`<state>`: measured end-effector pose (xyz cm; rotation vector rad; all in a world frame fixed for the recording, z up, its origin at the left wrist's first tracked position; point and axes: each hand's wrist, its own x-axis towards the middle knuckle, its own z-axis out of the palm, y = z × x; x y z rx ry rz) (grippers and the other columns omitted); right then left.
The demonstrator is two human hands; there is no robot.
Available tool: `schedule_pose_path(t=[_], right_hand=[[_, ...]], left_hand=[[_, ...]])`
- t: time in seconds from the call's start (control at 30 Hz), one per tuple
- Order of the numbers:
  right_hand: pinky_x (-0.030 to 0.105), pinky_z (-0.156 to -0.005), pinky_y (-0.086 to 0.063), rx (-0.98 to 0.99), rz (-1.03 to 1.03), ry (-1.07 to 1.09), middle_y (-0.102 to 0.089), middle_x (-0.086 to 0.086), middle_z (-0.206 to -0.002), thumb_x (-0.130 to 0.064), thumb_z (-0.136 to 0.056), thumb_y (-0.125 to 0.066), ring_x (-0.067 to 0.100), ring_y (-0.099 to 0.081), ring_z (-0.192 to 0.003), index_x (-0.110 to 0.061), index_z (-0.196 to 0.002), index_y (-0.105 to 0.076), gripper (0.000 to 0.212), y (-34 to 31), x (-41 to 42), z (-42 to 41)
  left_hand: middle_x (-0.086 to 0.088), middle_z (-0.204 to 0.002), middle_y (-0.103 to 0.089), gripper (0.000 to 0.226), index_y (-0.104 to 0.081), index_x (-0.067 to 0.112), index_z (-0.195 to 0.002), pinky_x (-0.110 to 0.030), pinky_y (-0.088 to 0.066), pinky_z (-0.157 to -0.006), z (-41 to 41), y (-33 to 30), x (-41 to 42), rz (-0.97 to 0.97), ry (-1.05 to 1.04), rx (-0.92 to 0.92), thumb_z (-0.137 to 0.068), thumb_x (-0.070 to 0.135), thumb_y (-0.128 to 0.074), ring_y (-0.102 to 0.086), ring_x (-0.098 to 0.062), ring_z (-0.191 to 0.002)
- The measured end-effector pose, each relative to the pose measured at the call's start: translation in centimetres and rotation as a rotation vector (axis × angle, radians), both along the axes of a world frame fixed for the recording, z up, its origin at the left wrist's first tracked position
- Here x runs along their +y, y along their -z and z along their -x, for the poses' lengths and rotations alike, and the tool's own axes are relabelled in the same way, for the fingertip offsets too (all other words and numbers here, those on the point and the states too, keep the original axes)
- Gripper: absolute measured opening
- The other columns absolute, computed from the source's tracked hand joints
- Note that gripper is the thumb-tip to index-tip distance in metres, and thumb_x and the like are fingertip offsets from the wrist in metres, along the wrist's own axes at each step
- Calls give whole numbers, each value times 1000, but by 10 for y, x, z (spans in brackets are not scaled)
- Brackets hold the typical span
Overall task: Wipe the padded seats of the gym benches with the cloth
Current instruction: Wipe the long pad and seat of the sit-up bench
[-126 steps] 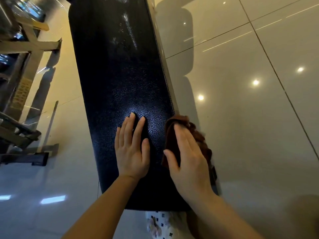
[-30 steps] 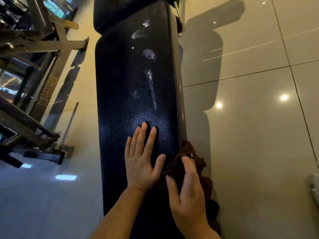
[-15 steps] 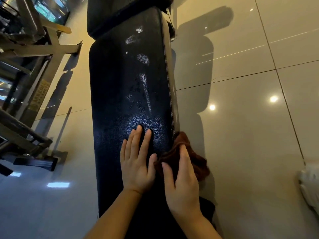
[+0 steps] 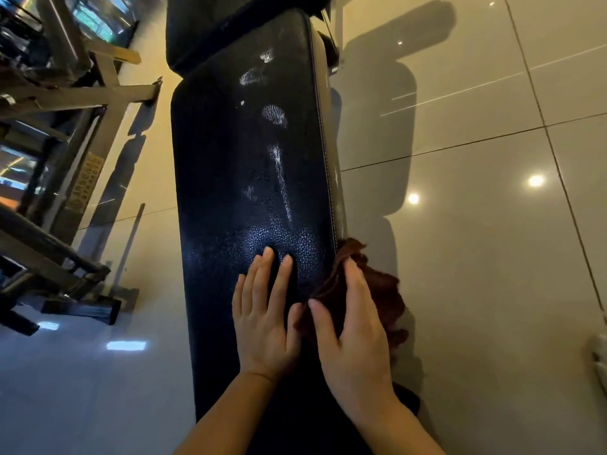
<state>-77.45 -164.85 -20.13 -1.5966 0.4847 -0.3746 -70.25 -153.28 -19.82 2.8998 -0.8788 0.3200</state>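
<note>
Seat: the black padded seat runs long and narrow, straight away from the person; its near end lies under the forearms and its far end meets a second black pad at the top of the view.
Long axis: lengthwise, near to far, so a wiping pass would run forward along it, away from the body.
Marks: pale smears sit along the middle and far part of the seat, well ahead of both hands; that stretch looks not yet wiped.
Cloth: the brown cloth is bunched at the right edge of the seat, near the person's end, part on the stitched edge and part hanging over the side.
Right hand: the right hand lies on the cloth with fingers straight and close together, pressing it against the right edge; whether the thumb tucks under I cannot tell.
Left hand: the left hand rests flat on the bare seat, fingers spread a little, just beside the cloth, its thumb close to the cloth's edge.
Nearer hand: the right one, already on the cloth; the smears lie forward and slightly to the left of it.
Around: glossy floor tiles to the right, metal gym frames to the left.
</note>
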Motion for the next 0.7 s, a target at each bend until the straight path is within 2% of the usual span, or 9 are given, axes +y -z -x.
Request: schedule_pose_path(t=[0.13,0.23,0.33,0.5,0.53,0.6,0.7], right_hand=[[14,-113,-17,-1,-71,-56,-29,-9,-156,-31,-96,-58,3,-20,-144,-32,-151,-16,69,-5,-24,-39],[18,-117,-21,-43,-51,-45,-30,-15,-154,-36,-96,-56,3,-22,-145,-40,-147,-13,66,-3,-17,-24],[9,-113,-20,-63,-1,-9,-27,-25,-147,-42,-94,-48,-8,-23,-142,-42,-147,-13,63,7,1,6],[8,-113,-16,-34,-61,-4,-36,-9,-151,-44,-96,-46,2,-24,-142,-38,-147,-21,57,-11,-11,-24],[10,-115,-16,-32,-81,-19,-33,-9,-154,-41,-99,-46,3,-21,-144,-36,-148,-20,56,-16,-18,-38],[22,-119,-17,-27,-111,-43,-25,-13,-157,-39,-101,-40,3,-16,-146,-33,-152,-16,56,-24,-31,-58],[28,-122,-14,-86,-68,-62,-13,-27,-154,-39,-100,-34,-5,-8,-146,-44,-146,-7,54,-21,-27,-50]], left_hand=[[-5,-157,-20,53,-22,27,-150,-45,-13,-119,1,0,-1,20,-8,3,-100,46,-16,-17,-19,-147],[-6,-157,-19,54,-18,29,-152,-43,-12,-119,1,-1,0,13,3,-1,-101,47,-14,-13,-16,-148],[-5,-158,-19,54,-9,34,-154,-40,-9,-120,0,-1,0,4,11,-8,-101,47,-15,-11,-14,-149],[-6,-157,-20,54,-9,35,-154,-39,-8,-121,0,1,0,20,17,-9,-102,47,-13,-11,-14,-149],[-6,-157,-19,54,-10,35,-154,-39,-8,-121,-1,1,0,25,15,-2,-102,47,-13,-11,-14,-149],[-4,-159,-17,54,-12,34,-153,-39,-8,-121,1,1,0,23,1,6,-101,48,-14,-12,-15,-148],[-3,-159,-17,55,-11,33,-154,-41,-9,-121,0,-1,0,20,11,12,-101,48,-14,-12,-15,-149]])
